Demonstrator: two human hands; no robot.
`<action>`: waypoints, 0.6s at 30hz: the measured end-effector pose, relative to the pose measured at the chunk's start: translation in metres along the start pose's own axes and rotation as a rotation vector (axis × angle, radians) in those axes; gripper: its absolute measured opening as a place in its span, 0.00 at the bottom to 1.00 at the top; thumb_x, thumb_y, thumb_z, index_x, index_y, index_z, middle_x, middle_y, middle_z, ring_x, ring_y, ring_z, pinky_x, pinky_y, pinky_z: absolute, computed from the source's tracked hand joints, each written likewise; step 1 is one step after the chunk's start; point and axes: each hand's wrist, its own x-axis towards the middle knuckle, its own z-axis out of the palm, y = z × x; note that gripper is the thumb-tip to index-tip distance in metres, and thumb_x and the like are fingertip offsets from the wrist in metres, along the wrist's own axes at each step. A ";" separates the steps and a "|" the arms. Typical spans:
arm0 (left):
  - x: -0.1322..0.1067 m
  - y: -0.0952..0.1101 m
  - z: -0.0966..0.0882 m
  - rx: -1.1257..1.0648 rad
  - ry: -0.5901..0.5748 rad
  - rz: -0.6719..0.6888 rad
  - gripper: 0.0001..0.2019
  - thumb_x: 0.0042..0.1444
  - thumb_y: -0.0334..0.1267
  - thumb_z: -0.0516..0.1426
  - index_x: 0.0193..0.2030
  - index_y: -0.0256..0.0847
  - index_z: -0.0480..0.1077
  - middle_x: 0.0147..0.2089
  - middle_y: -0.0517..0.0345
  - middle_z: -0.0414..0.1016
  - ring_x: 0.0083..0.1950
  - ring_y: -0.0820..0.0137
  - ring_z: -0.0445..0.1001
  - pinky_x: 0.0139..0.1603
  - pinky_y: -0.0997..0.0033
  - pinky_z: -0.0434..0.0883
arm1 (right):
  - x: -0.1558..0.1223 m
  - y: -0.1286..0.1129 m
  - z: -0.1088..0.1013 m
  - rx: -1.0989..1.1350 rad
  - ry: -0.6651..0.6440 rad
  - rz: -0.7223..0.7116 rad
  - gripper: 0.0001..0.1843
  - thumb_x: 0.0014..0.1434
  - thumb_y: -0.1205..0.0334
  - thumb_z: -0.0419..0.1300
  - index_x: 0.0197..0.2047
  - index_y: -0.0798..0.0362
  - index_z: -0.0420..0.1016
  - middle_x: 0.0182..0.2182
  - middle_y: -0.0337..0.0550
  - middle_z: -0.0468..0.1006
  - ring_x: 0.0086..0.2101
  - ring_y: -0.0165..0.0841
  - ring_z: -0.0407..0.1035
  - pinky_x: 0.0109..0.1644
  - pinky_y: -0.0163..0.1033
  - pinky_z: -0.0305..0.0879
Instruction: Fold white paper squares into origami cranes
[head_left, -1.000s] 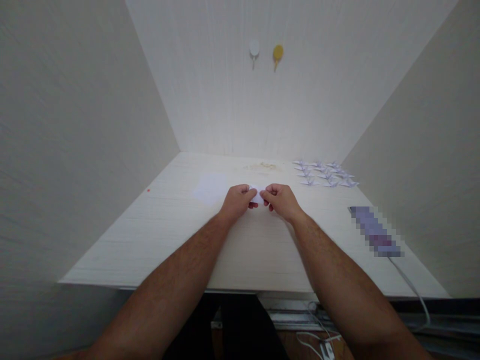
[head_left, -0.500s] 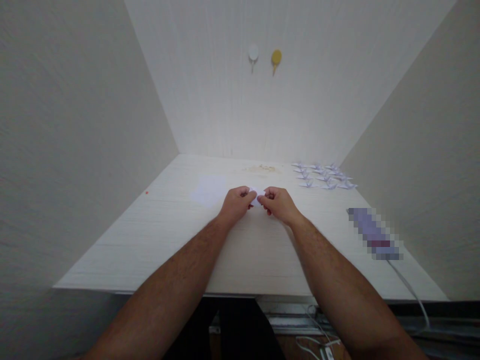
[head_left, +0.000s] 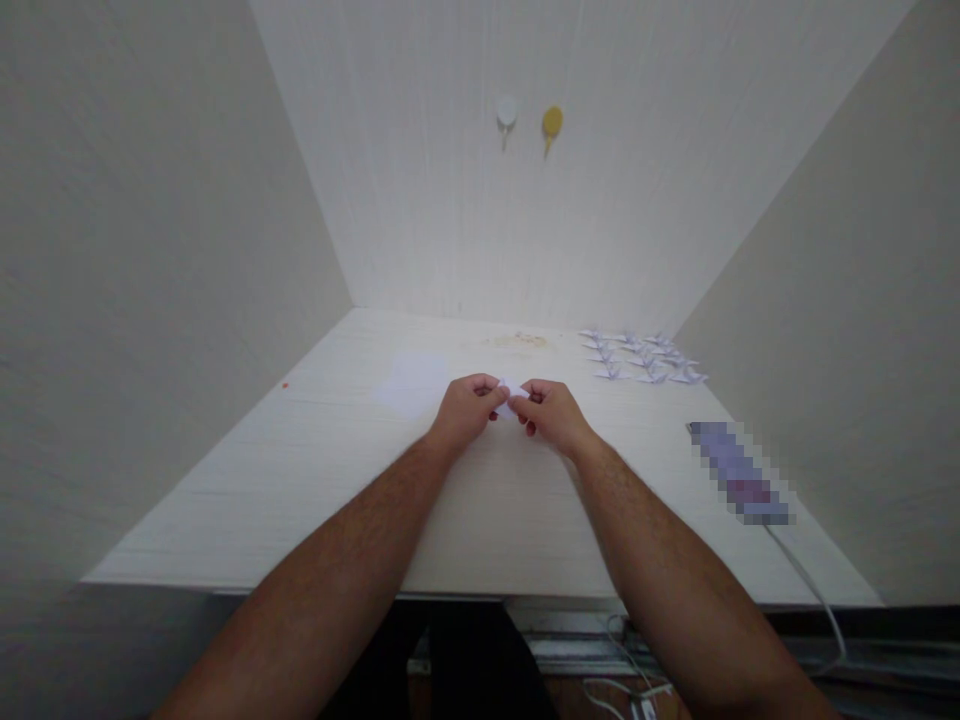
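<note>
A small piece of white folded paper [head_left: 513, 388] is pinched between both hands above the middle of the table. My left hand [head_left: 472, 402] grips its left side, thumb on top and fingers curled beneath. On the right side, my right hand [head_left: 551, 408] is closed on the same paper, its thumb tip close to the left thumb. The fingers hide much of the paper, so its exact folds cannot be made out. Flat white sheets [head_left: 411, 380] lie on the table just left of my left hand.
Several folded paper cranes [head_left: 643, 357] stand in rows at the back right. A blurred-out phone-like device [head_left: 739, 475] with a white cable [head_left: 810, 585] lies at the right. White and yellow hooks [head_left: 553, 122] are on the back wall. Walls enclose the table [head_left: 300, 500] on three sides.
The right thumb has moved inward over the paper, closer to the left thumb. The whole view has shifted slightly. Both hands keep their hold on the paper.
</note>
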 end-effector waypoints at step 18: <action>-0.001 0.000 0.000 -0.082 -0.003 -0.013 0.12 0.43 0.41 0.65 0.29 0.34 0.72 0.26 0.56 0.75 0.25 0.73 0.72 0.25 0.73 0.70 | 0.000 0.001 -0.002 0.097 0.040 -0.016 0.10 0.47 0.59 0.65 0.23 0.54 0.69 0.14 0.34 0.70 0.16 0.24 0.61 0.20 0.30 0.54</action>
